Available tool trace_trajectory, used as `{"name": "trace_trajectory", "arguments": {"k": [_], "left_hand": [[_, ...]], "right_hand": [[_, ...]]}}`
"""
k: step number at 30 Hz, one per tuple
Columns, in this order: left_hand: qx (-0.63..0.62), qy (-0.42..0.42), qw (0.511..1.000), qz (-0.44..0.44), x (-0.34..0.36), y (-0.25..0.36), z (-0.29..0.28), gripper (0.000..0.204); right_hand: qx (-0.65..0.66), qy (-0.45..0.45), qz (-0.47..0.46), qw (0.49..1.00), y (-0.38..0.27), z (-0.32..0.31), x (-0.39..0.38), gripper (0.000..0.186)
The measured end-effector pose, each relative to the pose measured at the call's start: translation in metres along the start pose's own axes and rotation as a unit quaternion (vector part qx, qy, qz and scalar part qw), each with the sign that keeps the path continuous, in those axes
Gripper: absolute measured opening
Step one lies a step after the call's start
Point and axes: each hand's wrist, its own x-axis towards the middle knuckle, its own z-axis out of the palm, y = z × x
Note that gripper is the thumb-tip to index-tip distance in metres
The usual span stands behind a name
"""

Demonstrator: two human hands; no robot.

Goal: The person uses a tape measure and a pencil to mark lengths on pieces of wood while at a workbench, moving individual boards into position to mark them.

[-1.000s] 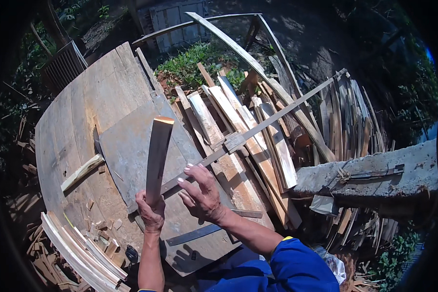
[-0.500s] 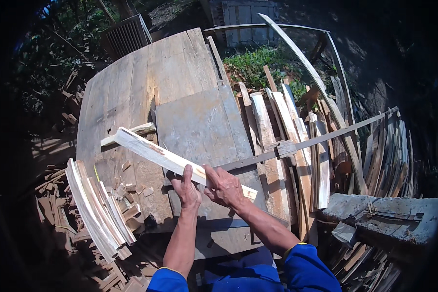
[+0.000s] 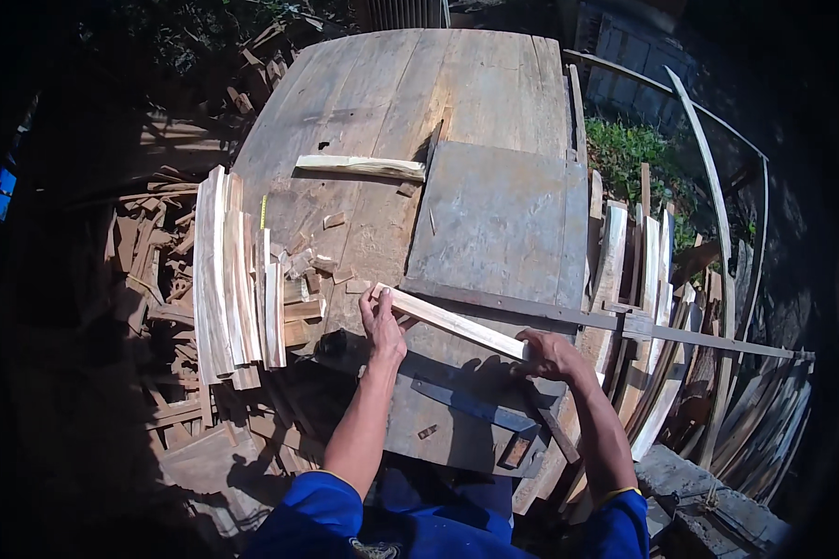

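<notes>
A pale strip of wood (image 3: 457, 323) is held between my two hands, sloping down to the right in front of the grey plate (image 3: 499, 228) on the wooden table. My left hand (image 3: 383, 326) grips its left end, the thumb on top. Around the right end my right hand (image 3: 552, 356) is closed, its fingers partly in shadow. Just beyond the strip lies a long flat bar (image 3: 569, 314) with a block on it, running past the table's right side. Nearer me rests a dark, blade-like tool (image 3: 471, 405).
Another pale wood piece (image 3: 361, 168) lies on the table (image 3: 345, 102), with offcuts (image 3: 298, 265) nearer me. Cut strips (image 3: 222, 279) stand at the left edge. Long boards (image 3: 615, 247) lean at the right, and a concrete block (image 3: 694, 489) sits at lower right.
My hands were close together near the strip's lower end; now they hold its two ends, wide apart. The strip's far end has come down toward me. The view has swung left.
</notes>
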Motion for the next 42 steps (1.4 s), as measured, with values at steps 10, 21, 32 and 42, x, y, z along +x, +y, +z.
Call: {"name": "trace_trajectory", "arguments": {"k": [10, 21, 32, 42], "left_hand": [[0.192, 0.062, 0.978, -0.054, 0.033, -0.027, 0.004, 0.062], [0.420, -0.057, 0.889, 0.175, 0.087, -0.078, -0.050, 0.041], [0.414, -0.083, 0.907, -0.008, 0.081, -0.060, -0.024, 0.039], [0.321, -0.042, 0.945, 0.041, 0.096, -0.056, -0.071, 0.033]], "right_hand": [[-0.268, 0.129, 0.010, 0.955, 0.037, 0.048, 0.008, 0.054], [-0.230, 0.288, -0.032, 0.929, 0.054, 0.063, 0.024, 0.049], [-0.194, 0.319, -0.036, 0.927, 0.059, 0.063, 0.026, 0.058], [-0.234, 0.291, -0.064, 0.926, 0.034, 0.066, 0.049, 0.046]]}}
